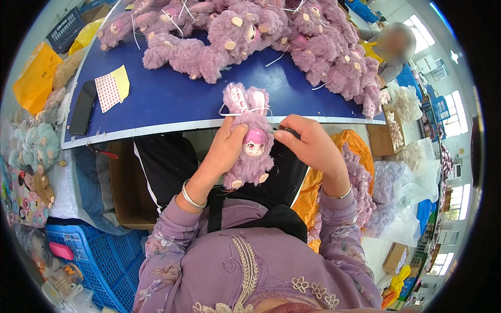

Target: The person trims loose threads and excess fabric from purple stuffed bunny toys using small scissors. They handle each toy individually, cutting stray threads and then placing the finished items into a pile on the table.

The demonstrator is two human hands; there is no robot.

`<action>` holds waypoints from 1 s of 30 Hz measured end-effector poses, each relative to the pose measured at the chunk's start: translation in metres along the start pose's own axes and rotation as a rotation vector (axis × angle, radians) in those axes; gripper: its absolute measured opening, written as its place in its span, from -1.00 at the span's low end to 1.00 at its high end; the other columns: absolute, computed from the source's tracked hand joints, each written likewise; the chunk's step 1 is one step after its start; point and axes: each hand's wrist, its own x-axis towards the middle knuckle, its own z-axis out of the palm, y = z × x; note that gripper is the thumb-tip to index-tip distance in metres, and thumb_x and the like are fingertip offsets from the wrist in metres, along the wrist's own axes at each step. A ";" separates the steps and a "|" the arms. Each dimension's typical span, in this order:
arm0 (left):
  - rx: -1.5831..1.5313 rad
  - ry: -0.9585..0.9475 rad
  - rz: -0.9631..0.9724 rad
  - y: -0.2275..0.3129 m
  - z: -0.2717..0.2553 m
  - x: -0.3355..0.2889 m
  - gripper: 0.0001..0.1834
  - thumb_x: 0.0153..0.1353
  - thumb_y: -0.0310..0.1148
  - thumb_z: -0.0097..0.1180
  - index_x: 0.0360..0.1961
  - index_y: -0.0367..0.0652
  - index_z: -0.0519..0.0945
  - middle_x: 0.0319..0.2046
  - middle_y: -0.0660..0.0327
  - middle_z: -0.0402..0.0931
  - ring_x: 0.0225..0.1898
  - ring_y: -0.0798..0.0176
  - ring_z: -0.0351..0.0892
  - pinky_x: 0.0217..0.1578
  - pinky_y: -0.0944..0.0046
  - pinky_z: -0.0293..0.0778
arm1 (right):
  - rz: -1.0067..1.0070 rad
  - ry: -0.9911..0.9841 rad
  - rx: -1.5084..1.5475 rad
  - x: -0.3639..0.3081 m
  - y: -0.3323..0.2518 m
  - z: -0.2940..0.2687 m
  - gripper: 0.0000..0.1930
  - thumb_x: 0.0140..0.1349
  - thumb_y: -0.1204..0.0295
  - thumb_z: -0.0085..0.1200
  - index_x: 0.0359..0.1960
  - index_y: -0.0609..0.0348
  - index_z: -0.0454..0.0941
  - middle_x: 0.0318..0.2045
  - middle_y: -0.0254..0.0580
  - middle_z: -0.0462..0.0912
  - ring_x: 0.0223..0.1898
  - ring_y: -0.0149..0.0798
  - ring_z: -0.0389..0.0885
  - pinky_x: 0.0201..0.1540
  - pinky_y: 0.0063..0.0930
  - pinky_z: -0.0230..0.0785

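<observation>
A mauve plush doll [248, 171] with long bunny ears and a glossy little face hangs upright over my lap, its ears reaching past the table's near edge. My left hand [227, 146] is closed around its side, the thumb by the head. A thin white tie [225, 114] loops across the ears. To the right of the doll's head, my right hand [315, 146] is closed on a small dark tool [290, 132]; its kind is mostly hidden by the fingers.
The blue table [182, 99] carries a heap of similar plush dolls [334, 57], a phone [82, 107] and a sticker sheet [109, 90]. At lower left stands a blue crate [104, 261]; an orange bag [308, 201] of plush lies right. Another person [389, 68] is at far right.
</observation>
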 end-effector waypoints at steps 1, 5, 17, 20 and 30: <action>0.002 0.003 0.001 -0.003 -0.001 0.001 -0.57 0.28 -0.26 -0.17 0.04 -0.37 0.39 -0.15 0.10 0.48 -0.14 0.33 0.45 -0.06 0.33 0.38 | -0.025 -0.019 -0.052 -0.001 -0.003 0.001 -0.69 0.28 0.25 0.05 -0.37 0.33 0.48 -0.49 0.06 0.49 -0.42 0.04 0.46 -0.33 -0.23 0.31; 0.052 -0.007 -0.020 -0.001 -0.001 0.001 -0.55 0.27 -0.25 -0.14 0.05 -0.40 0.39 -0.16 0.07 0.49 -0.14 0.30 0.45 -0.05 0.31 0.38 | -0.109 -0.029 -0.192 0.004 -0.004 0.006 -0.68 0.29 0.25 0.01 -0.45 0.31 0.46 -0.46 0.10 0.52 -0.35 0.17 0.49 -0.30 -0.07 0.31; 0.086 -0.039 0.003 0.003 -0.003 0.000 -0.56 0.30 -0.28 -0.18 0.13 -0.30 0.36 -0.19 0.24 0.44 -0.19 0.42 0.37 -0.09 0.41 0.34 | -0.127 -0.018 -0.330 0.010 -0.005 0.010 -0.72 0.28 0.28 0.01 -0.43 0.29 0.50 -0.46 0.04 0.53 -0.36 0.13 0.49 -0.30 -0.10 0.30; 0.056 -0.049 0.023 -0.002 -0.003 0.001 -0.57 0.30 -0.28 -0.18 0.13 -0.29 0.36 -0.19 0.24 0.44 -0.18 0.42 0.38 -0.09 0.42 0.34 | -0.129 -0.019 -0.334 0.011 -0.006 0.010 -0.71 0.28 0.28 0.02 -0.43 0.30 0.50 -0.45 0.05 0.53 -0.35 0.13 0.50 -0.30 -0.10 0.30; 0.003 -0.066 0.036 -0.003 -0.004 0.002 -0.53 0.30 -0.28 -0.16 0.15 -0.37 0.33 -0.06 0.06 0.48 -0.06 0.28 0.44 0.03 0.29 0.35 | -0.140 -0.040 -0.342 0.012 -0.009 0.007 -0.69 0.26 0.24 0.01 -0.45 0.29 0.49 -0.45 0.09 0.55 -0.34 0.16 0.53 -0.29 -0.05 0.35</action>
